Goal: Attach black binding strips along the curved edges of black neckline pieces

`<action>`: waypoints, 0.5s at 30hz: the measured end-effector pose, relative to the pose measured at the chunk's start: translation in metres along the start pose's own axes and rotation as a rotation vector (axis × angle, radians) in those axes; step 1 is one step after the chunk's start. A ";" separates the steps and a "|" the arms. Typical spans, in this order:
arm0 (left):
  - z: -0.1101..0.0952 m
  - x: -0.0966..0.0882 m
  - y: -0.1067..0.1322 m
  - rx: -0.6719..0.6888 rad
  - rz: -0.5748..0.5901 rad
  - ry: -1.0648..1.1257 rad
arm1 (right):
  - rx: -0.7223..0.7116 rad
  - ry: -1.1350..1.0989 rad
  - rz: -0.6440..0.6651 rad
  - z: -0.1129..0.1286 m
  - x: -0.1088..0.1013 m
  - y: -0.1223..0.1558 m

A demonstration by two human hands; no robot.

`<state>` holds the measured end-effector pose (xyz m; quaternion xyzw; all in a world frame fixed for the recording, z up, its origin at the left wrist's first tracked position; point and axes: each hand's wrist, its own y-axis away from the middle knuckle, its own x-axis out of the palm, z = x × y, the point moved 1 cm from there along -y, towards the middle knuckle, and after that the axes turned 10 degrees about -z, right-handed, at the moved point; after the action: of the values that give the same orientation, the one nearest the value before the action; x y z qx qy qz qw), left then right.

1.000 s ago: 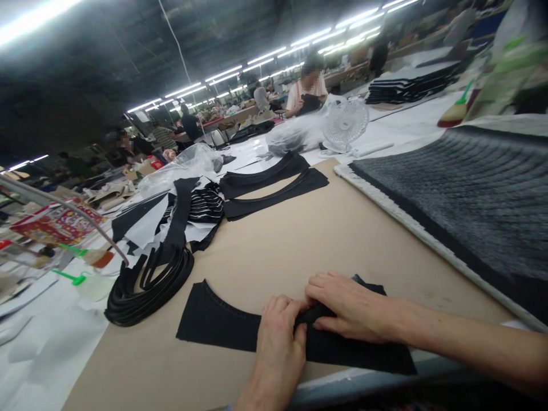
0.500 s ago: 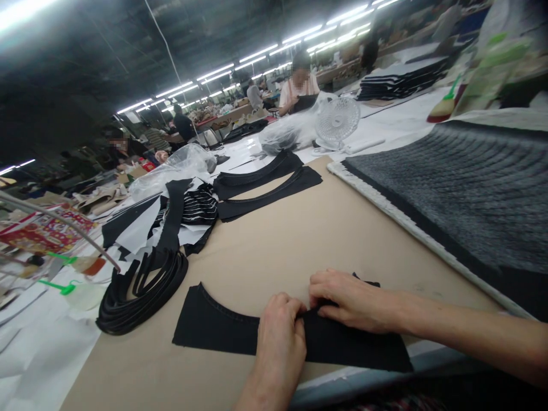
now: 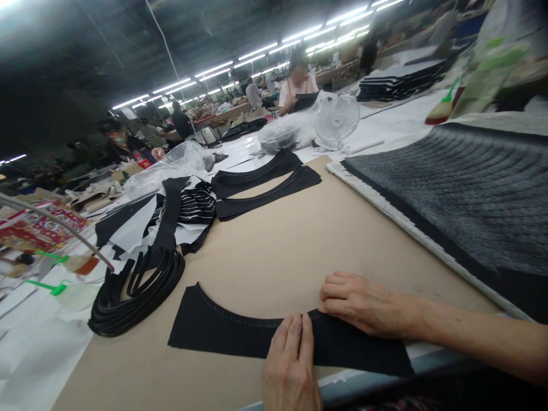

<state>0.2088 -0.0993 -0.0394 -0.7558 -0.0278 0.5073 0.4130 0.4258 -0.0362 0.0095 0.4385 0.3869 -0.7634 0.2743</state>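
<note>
A black curved panel [image 3: 231, 337], apparently fabric or leather-like sheet, lies on the tan board with its hollow edge facing away from me. A narrow rim with small marks runs along that curve. My left hand [image 3: 293, 359] lies on the panel's middle, its fingers straight, side by side and flat up to the rim. To the right, my right hand [image 3: 363, 305] has curled fingers closed at the curved edge; its thumb and the panel's right end beneath it are hidden.
Two similar panels [image 3: 269, 191] lie farther back on the tan board [image 3: 274, 257]. Left of it are looped black strips [image 3: 137, 302] and green-tipped bottles [image 3: 72, 294]. A dark textured sheet [image 3: 454, 194] lies right. Behind stand a small fan [image 3: 338, 120] and seated people.
My left hand has gone from a pinch at the rim to flat fingers, slightly right and nearer me. My right hand has shifted slightly right; the raised black end behind it no longer shows.
</note>
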 end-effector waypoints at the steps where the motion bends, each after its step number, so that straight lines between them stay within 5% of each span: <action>1: 0.000 -0.001 -0.002 -0.026 0.023 0.020 | -0.011 0.007 -0.003 -0.001 0.000 0.001; 6: -0.003 0.001 -0.010 -0.084 0.167 0.048 | -0.041 0.058 0.006 -0.002 0.000 0.002; 15: -0.015 0.004 0.000 0.017 0.079 -0.205 | -0.099 0.124 0.014 0.002 0.003 0.011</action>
<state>0.2225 -0.1059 -0.0400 -0.6968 -0.0359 0.5982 0.3941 0.4316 -0.0440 0.0042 0.4735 0.4376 -0.7127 0.2764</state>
